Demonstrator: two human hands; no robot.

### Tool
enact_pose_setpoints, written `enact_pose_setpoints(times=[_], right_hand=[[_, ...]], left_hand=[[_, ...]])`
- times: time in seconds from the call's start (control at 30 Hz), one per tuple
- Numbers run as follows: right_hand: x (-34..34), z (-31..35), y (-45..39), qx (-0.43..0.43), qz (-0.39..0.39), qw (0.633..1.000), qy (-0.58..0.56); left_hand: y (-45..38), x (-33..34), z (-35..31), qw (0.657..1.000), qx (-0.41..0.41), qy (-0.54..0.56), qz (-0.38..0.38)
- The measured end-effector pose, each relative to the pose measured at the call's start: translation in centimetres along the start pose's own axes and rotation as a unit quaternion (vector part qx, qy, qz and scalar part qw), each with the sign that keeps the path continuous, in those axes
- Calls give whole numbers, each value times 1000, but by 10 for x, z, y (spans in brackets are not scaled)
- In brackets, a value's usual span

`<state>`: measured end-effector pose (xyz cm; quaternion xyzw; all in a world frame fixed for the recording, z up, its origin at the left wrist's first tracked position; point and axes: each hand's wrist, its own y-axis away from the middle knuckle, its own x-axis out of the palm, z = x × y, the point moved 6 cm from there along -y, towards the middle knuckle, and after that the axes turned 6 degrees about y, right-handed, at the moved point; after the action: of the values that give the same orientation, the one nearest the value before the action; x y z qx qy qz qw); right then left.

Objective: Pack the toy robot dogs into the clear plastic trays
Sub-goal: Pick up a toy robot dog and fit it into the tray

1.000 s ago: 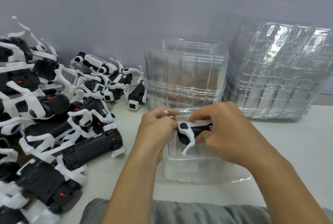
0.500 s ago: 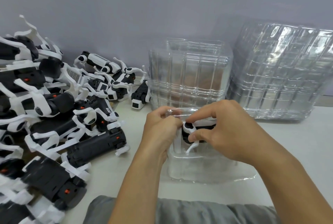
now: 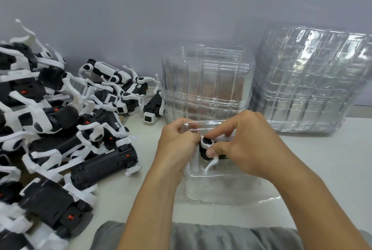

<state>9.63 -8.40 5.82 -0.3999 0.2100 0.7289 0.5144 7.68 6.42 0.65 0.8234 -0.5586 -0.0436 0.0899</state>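
Gripping glossy black-white toy dog (image 3: 207,145), both hands (image 3: 209,145), apparently inside clear tray (image 3: 221,191).

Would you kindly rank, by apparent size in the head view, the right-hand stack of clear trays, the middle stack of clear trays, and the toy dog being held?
1. Right-hand tray stack, largest.
2. Middle tray stack, narrower and slightly lower.
3. Held toy dog, smallest, though the hands partly cover it.
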Motion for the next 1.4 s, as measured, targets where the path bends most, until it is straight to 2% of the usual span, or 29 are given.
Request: enact_pose_setpoints(times=[0.17, 0.33, 0.47, 0.57, 0.7, 0.77, 1.0, 1.4], right_hand=[[-2, -12, -1, 12, 18, 999, -34], [-5, -10, 1, -20, 43, 999, -26], [-36, -22, 4, -21, -5, 999, -25], [-69, -41, 10, 9, -39, 999, 3], [-73, -61, 19, 90, 39, 993, 73], [-68, -64, 18, 110, 51, 989, 90], [-62, -61, 12, 111, 10, 989, 97], [-58, -64, 16, 140, 17, 989, 40]], left_hand=[[-1, 1, -1, 1000, 15, -10, 16], [-1, 3, -1, 999, 16, -5, 36], [-3, 1, 0, 999, 20, -17, 20], [-5, -1, 1, 999, 28, -35, 8], [-7, 0, 2, 999, 30, -38, 7], [-7, 0, 2, 999, 33, -40, 9], [-8, 0, 2, 997, 46, -51, 20], [-9, 0, 3, 998, 46, -43, 15]])
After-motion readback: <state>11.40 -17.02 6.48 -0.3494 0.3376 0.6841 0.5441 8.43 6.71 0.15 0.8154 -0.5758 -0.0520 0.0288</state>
